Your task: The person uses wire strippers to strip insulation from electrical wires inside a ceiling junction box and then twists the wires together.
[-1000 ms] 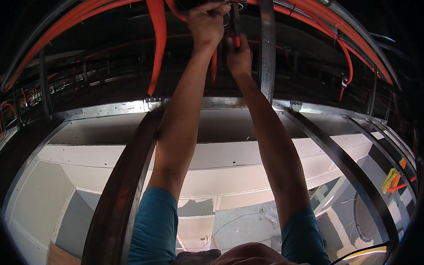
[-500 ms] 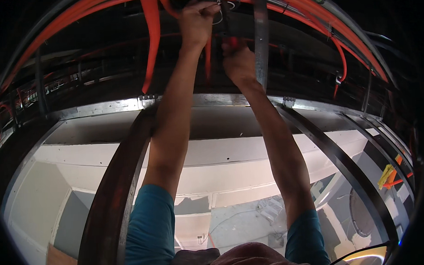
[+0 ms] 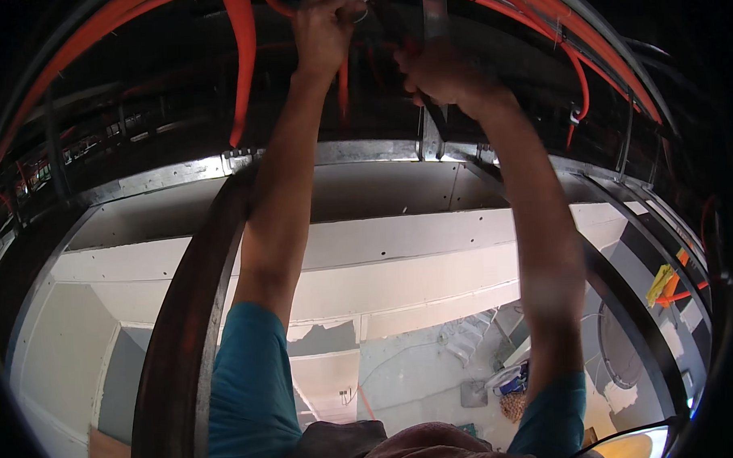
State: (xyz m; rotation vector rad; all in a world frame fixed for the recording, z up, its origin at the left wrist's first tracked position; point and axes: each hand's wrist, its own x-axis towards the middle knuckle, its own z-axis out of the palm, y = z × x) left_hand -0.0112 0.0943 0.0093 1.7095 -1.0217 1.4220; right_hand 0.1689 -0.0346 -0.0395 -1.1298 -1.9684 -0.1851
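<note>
Both my arms reach up among the ceiling framing. My left hand (image 3: pixel 325 37) is raised at the top, fingers closed in a pinch beside thin pale wires (image 3: pixel 362 16) that hang by a dark box at the upper edge. What lies between the fingertips is too small to make out. To its right, my right hand (image 3: pixel 450 74) is wrapped round a long dark hand tool with some red on its handle (image 3: pixel 408 45). The tool slants up toward the wires; its tip is lost in shadow, so its exact kind cannot be told.
Orange conduits (image 3: pixel 241 64) hang down and run along the top. A metal ceiling channel (image 3: pixel 340 153) crosses below my hands, with dark studs (image 3: pixel 188 316) curving down either side. Far below are white wall panels (image 3: pixel 416 268) and a floor with a small stepladder (image 3: pixel 470 338).
My right hand has swung right and turned, tilting the tool away from upright. The left hand stays by the wires. The whole view has shifted slightly, the scene moving up and left.
</note>
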